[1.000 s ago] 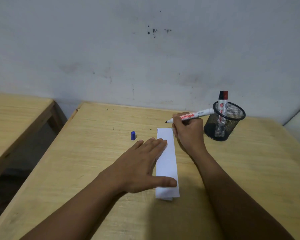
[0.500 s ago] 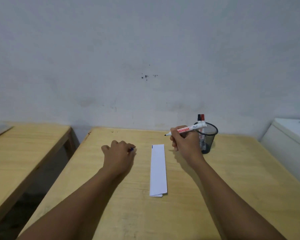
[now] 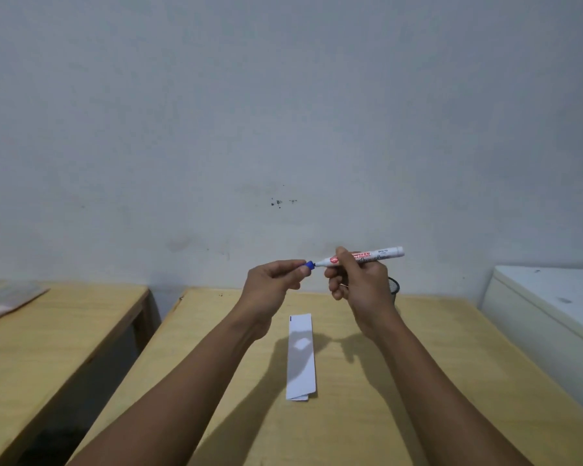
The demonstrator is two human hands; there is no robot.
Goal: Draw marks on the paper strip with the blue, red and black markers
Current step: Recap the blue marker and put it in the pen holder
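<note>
My right hand (image 3: 357,282) holds a white marker (image 3: 379,255) level in the air above the table, tip pointing left. My left hand (image 3: 271,284) pinches the small blue cap (image 3: 309,264) right at the marker's tip. Below the hands a white paper strip (image 3: 301,356) lies lengthwise on the wooden table (image 3: 418,381), with a short dark mark at its far left corner. The black mesh pen holder (image 3: 394,286) is mostly hidden behind my right hand; the markers in it are out of sight.
A second wooden table (image 3: 48,338) stands to the left across a gap, with papers at its far left. A white cabinet or box (image 3: 549,307) stands at the right. A grey wall rises just behind the table.
My left hand picked the blue cap off the table and raised it to the marker's tip. My right hand lifted the marker higher. The view tilted upward.
</note>
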